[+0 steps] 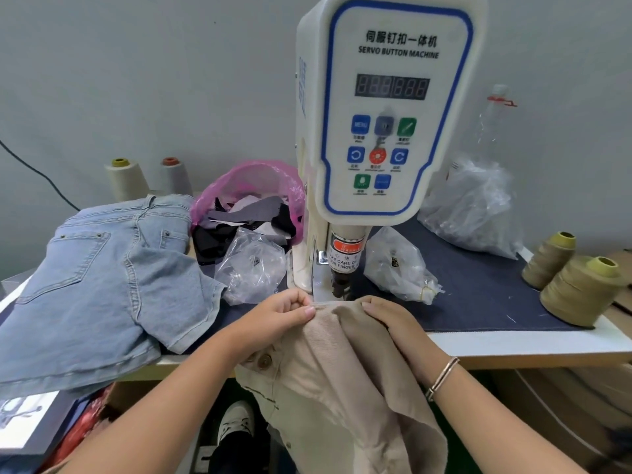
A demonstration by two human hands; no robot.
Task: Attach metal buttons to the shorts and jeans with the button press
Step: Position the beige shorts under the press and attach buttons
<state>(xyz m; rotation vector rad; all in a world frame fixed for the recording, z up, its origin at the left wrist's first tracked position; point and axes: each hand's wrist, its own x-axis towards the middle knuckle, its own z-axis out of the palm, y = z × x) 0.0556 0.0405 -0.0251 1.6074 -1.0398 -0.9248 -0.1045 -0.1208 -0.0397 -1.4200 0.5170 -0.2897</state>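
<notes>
Beige shorts conceal the die beneath the button press; pale jeans run past the left edge.

Bags crowding press head
</notes>
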